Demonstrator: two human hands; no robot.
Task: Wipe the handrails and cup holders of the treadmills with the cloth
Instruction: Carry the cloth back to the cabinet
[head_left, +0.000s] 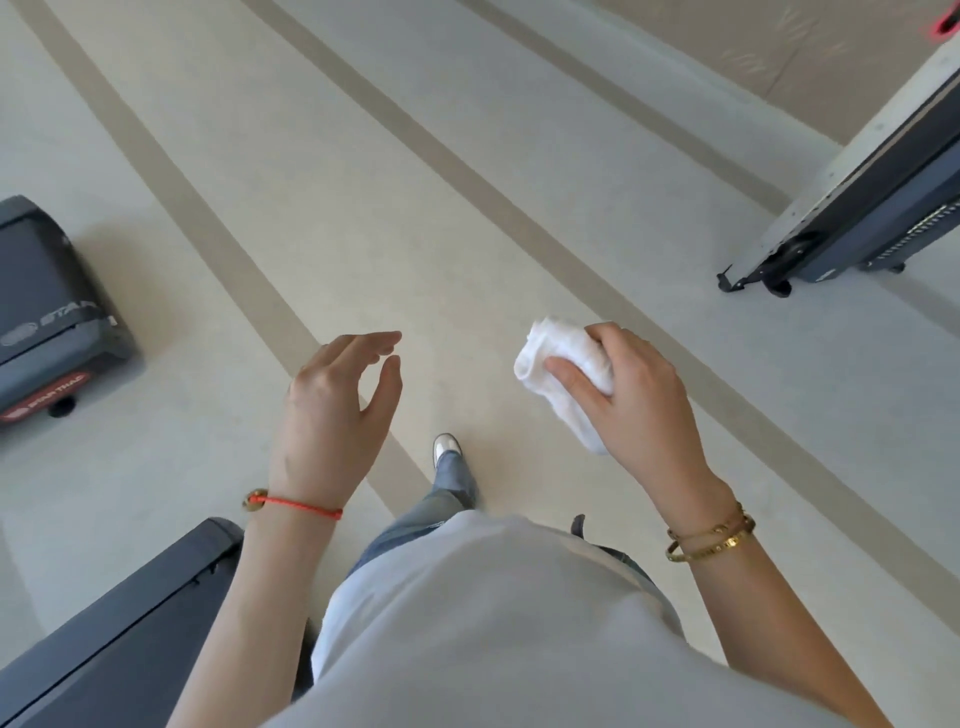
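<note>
Nearest, at the bottom of the frame, a person in a pale shirt (498, 623) and jeans (441, 499) holds two hands out: the left hand (337, 410), lower centre-left, is spread loose and holds nothing, while the right hand (634, 400) grips one bunched white cloth (561, 364) just right of centre. Three treadmill parts show: one dark edge (119, 629) at lower left, one rear end (47, 317) at mid left, one deck end (862, 208) at upper right. All stand on a pale floor (363, 208) crossed by three tan stripes.
</note>
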